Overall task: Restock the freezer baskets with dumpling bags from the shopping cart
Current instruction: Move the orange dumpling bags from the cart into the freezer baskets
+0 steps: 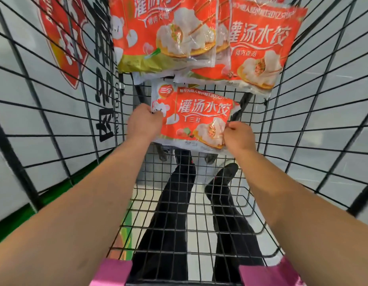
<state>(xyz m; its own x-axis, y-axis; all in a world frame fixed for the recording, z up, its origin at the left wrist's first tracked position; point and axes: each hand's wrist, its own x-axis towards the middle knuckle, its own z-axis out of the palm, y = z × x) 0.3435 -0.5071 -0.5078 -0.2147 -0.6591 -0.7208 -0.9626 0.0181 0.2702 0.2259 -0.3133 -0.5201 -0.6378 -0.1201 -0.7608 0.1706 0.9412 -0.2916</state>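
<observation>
Both hands, left hand (145, 120) and right hand (238, 135), pinch opposite edges of the dumpling bag (196, 118) above the cart floor (179, 203); it looks soft, lumpy, probably slippery.

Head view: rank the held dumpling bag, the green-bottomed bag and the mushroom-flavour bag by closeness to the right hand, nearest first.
1. Held dumpling bag: pinched at its right edge by the right hand, left hand gripping its other edge.
2. Mushroom-flavour bag: above, right side of the cart.
3. Green-bottomed bag: above, further left.

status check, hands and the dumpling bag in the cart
Left hand and right hand each pinch a side of the near dumpling bag. More bags piled at the cart far end. Nothing blocking.
</observation>
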